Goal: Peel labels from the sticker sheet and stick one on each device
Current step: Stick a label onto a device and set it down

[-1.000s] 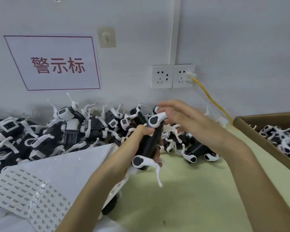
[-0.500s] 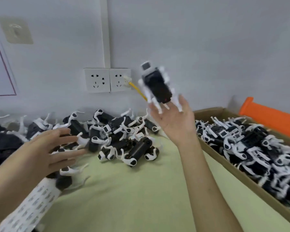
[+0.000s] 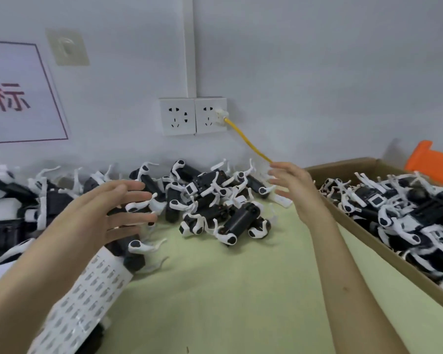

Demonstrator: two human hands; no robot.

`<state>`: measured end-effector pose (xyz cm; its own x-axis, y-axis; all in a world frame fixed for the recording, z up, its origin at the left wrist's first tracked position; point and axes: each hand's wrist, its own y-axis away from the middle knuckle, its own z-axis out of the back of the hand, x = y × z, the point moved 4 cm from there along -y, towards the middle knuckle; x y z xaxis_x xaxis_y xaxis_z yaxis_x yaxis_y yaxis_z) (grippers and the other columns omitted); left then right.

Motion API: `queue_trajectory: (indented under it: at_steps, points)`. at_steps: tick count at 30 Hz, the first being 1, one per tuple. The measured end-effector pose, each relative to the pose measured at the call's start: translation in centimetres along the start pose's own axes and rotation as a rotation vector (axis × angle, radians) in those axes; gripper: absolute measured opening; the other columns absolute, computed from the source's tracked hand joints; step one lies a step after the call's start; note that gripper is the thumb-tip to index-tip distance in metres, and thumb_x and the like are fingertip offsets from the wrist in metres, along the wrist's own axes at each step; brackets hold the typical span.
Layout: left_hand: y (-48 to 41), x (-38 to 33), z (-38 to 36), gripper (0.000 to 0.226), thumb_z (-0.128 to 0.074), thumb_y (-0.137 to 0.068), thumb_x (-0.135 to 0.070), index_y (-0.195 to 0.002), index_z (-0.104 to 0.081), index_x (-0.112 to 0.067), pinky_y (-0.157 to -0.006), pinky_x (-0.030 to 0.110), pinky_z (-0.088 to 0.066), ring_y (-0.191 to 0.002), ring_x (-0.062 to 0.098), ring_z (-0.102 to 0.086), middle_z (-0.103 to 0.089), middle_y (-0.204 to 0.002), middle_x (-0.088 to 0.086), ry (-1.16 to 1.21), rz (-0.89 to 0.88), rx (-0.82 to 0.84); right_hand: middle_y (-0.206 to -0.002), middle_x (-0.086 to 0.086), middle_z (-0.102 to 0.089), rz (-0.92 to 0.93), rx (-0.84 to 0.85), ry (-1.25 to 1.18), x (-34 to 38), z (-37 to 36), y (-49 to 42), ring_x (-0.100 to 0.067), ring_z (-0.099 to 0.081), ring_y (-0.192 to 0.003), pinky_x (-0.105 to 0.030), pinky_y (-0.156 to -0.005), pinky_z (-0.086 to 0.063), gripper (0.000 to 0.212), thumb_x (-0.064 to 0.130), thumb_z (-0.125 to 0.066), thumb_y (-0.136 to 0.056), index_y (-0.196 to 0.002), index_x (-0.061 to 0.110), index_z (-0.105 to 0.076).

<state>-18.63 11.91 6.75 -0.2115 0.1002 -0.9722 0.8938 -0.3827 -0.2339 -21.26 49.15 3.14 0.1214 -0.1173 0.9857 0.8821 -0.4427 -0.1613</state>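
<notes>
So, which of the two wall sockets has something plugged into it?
The right socket: a white plug with a yellow cable sits in it. The left socket beside it has nothing plugged in.

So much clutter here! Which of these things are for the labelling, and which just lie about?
For the job: sticker sheet, pile of devices, cardboard box holding more devices, left hand and right hand, both empty.
Lying about: wall sockets, yellow cable, wall sign, orange object behind the box.
</notes>
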Motion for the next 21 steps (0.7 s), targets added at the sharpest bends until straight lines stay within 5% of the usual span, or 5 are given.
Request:
queue_trajectory:
  at_steps: [4, 9, 12, 18, 21]
  points:
    - [0.5, -0.9, 1.2, 0.023, -0.065, -0.091, -0.040, -0.106, -0.076, -0.027, -0.085, 0.045, -0.051, -0.100, 0.028, -0.076, -0.075, -0.117, 0.002, -0.137, 0.045, -0.073, -0.125, 0.003, -0.061, -0.039, 0.364, 0.456, -2.5, -3.5, 0.9, -0.011, -0.056, -0.119, -0.026, -0.094, -0.044, 0.048, 0.027, -0.080, -0.086, -0.130, 0.030, -0.060]
    - [0.8, -0.9, 1.2, 0.028, -0.048, -0.104, -0.031, -0.115, -0.072, -0.023, -0.086, 0.041, -0.052, -0.101, 0.025, -0.075, -0.076, -0.117, 0.000, -0.187, 0.052, -0.127, -0.132, 0.014, -0.059, 0.050, 0.470, 0.584, -2.2, -4.4, 1.0, -0.007, -0.053, -0.127, -0.025, -0.097, -0.039, 0.043, 0.022, -0.084, -0.082, -0.120, 0.035, -0.067]
    - [1.0, -0.8, 0.6, 0.027, -0.047, -0.106, -0.028, -0.112, -0.073, -0.024, -0.088, 0.041, -0.052, -0.101, 0.023, -0.075, -0.076, -0.115, -0.002, -0.243, 0.095, -0.116, -0.136, 0.018, -0.048, -0.007, 0.610, 0.740, -2.0, -4.4, 1.5, -0.006, -0.045, -0.124, -0.022, -0.095, -0.035, 0.064, 0.020, -0.088, -0.076, -0.130, 0.039, -0.060]
    - [1.3, -1.0, -0.3, 0.024, -0.050, -0.105, -0.029, -0.111, -0.073, -0.025, -0.091, 0.039, -0.054, -0.101, 0.018, -0.075, -0.076, -0.114, -0.006, -0.287, 0.103, -0.094, -0.128, 0.011, -0.055, 0.141, 0.417, 0.779, 0.6, -5.0, 2.0, -0.011, -0.054, -0.113, -0.025, -0.085, -0.042, 0.055, 0.015, -0.092, -0.068, -0.115, 0.035, -0.070]
    - [1.4, -1.0, -0.6, 0.021, -0.052, -0.104, -0.028, -0.112, -0.072, -0.026, -0.089, 0.034, -0.054, -0.100, 0.014, -0.074, -0.075, -0.113, -0.008, -0.311, 0.102, -0.089, -0.114, 0.017, -0.062, 0.281, 0.336, 0.753, 3.0, -5.0, 2.6, 0.007, -0.054, -0.102, -0.009, -0.078, -0.039, 0.045, 0.016, -0.092, -0.067, -0.099, 0.040, -0.073]
